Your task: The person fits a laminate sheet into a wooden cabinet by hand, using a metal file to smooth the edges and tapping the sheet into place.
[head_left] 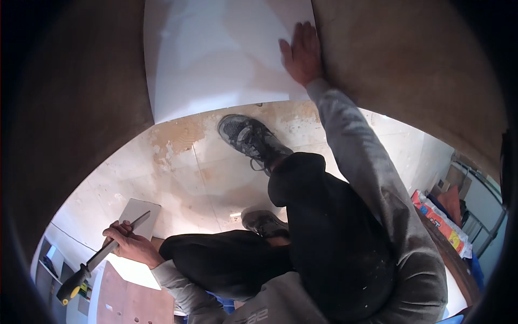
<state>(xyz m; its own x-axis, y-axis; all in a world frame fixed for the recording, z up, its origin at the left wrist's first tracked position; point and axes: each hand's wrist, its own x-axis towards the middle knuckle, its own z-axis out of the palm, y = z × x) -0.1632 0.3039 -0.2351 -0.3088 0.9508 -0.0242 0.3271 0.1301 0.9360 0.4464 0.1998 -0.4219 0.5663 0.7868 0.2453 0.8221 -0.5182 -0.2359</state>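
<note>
My left hand (132,245) is out at the lower left, its fingers closed around the middle of a long, narrow grey blade. The blade belongs to what looks like a flat file (99,256). Its black and yellow handle points down and left, and its tip points up and right. At the top, my right hand (304,56) lies flat on the right edge of a white panel (216,59), thumb apart from the fingers. The panel rests on a brown wooden surface (388,59).
Below the panel is a worn, stained floor (183,178), with my two dark shoes (251,137) on it. A pale board piece (141,213) lies behind my left hand. A reddish-brown board with holes (129,299) is at lower left. A red and white bag (442,224) sits at right.
</note>
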